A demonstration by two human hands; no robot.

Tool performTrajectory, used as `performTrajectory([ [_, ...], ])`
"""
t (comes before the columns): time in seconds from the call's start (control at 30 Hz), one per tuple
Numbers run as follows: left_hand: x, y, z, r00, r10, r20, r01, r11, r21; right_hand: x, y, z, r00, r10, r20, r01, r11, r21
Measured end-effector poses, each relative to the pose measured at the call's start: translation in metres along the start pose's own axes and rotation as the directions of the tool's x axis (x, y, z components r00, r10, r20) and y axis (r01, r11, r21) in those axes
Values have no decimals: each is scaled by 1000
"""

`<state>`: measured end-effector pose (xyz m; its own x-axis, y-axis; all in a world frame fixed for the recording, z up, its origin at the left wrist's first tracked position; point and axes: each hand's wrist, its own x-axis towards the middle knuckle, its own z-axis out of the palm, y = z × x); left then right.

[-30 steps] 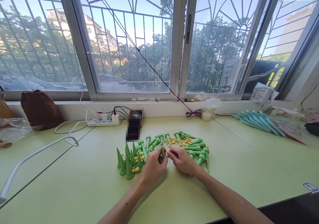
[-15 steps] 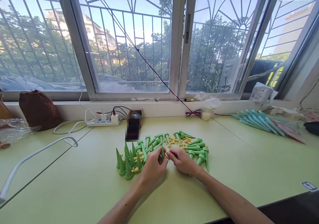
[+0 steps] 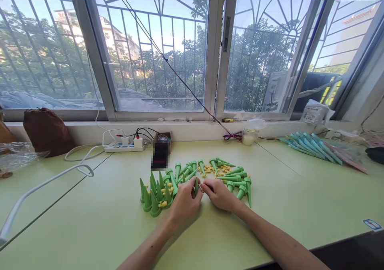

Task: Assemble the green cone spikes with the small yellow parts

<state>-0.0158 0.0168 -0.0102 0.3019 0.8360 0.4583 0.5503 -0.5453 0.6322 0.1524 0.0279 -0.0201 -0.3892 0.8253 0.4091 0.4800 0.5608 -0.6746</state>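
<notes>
My left hand [image 3: 186, 200] is closed around a green plastic watering spike [image 3: 196, 185], whose pointed end stands up between thumb and fingers. Close against it, my right hand [image 3: 220, 194] pinches something small at the spike's right side; the fingers mostly hide it. To the left, several green spikes [image 3: 154, 204] stand upright on their caps, with small yellow valve pieces [image 3: 163, 204] among them. Beyond my hands, more green spikes [image 3: 213, 166] lie or lean in an arc. A scatter of yellow valve pieces [image 3: 207, 169] lies inside that arc.
The pale green table [image 3: 120, 230] runs to the window sill. At its back are a power strip [image 3: 126, 147], a small box [image 3: 166, 140], a jar [image 3: 249, 137] and blue plastic packets [image 3: 312, 147]. A white bent rod [image 3: 33, 194] reaches in from the left, near a brown bag [image 3: 48, 132].
Very little differs. Both hands stay together over the spikes, with only a slight shift of the left hand and its spike to the right.
</notes>
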Motion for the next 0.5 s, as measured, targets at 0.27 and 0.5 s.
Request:
performTrajectory([
  [0.27, 1, 1, 0, 999, 3, -36, -3, 1000, 8, 0, 0, 0, 1000, -12, -14, 12, 999, 33],
  [0.5, 1, 3, -1, 993, 0, -116, 3, 1000, 30, 1, -4, -2, 1000, 8, -19, -6, 996, 92],
])
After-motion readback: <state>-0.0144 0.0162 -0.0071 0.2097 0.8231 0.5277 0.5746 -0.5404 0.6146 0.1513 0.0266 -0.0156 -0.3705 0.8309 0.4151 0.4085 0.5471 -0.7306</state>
